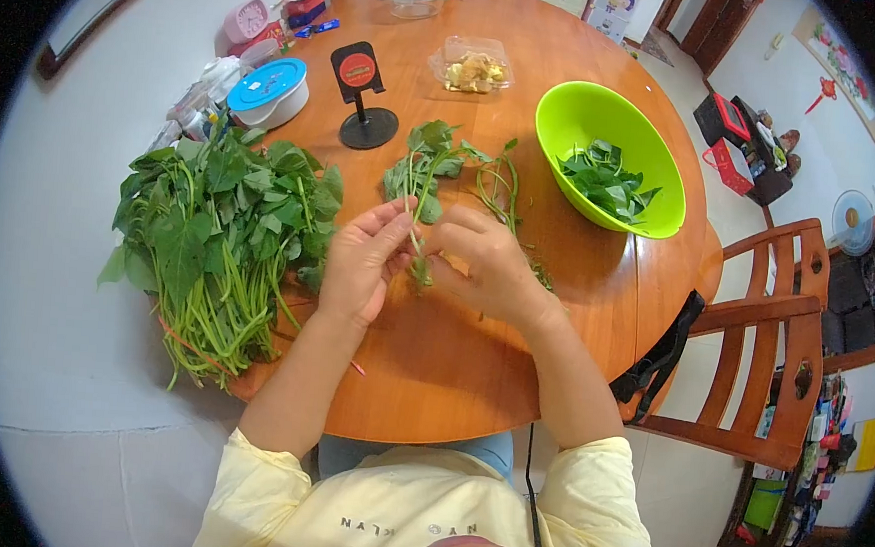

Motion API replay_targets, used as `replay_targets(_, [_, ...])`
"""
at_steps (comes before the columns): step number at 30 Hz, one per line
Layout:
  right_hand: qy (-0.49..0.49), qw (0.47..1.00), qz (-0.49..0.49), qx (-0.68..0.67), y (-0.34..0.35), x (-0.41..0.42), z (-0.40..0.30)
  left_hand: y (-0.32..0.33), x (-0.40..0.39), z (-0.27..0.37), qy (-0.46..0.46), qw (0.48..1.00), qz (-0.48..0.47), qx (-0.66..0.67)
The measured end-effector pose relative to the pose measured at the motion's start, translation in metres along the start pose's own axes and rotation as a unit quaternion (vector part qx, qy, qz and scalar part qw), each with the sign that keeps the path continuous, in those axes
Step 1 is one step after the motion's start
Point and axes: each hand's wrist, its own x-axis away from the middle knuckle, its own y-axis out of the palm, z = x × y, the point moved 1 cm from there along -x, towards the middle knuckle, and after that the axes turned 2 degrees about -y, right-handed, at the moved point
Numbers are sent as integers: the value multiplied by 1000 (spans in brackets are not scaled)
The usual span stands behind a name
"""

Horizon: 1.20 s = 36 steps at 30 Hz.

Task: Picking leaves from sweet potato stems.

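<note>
My left hand [370, 250] grips the pale stalk of a leafy green sprig [431, 164], whose leaves hang out beyond my fingertips. Close against it, my right hand [480, 257] has its fingers bent at the stalk's lower end; whether they pinch anything is hidden. Some stripped stems [509, 188] lie on the table just past my right hand. A large heap of leafy greens with long stalks [222, 238], probably sweet potato leaves, fills the table's left side. To the right, a lime-green plastic bowl [582, 117] sits tilted in view, with picked leaves [610, 180] inside.
On the round wooden table [417, 362] stand a black phone stand [369, 128], a clear plastic box of food [480, 69] and a blue-lidded white tub [268, 90]. Farther off is a clear container [414, 0]. Wooden chairs [740, 367] stand at the right edge, a black strap [662, 355] beside them.
</note>
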Motion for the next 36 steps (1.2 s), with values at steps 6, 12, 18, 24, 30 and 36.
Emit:
replay_targets(6, [-8, 999, 14, 51, -2, 2, 8, -1, 2, 0, -16, 996, -49, -70])
replay_targets(12, [50, 985, 126, 106, -18, 1, 17, 2, 3, 1, -38, 994, -84, -57])
replay_targets(18, [103, 953, 256, 126, -40, 6, 27, 3, 5, 3, -46, 995, -76, -52])
replay_targets(24, [143, 921, 359, 47, -54, 11, 30, 1, 4, 5, -35, 995, -73, -58])
replay_targets(30, [199, 918, 325, -110, -63, 17, 29, -3, 1, 6, -14, 998, -44, -46])
replay_targets(36, [277, 950, 91, 113, -63, 12, 22, -3, 1, 8, -27, 999, -33, -34])
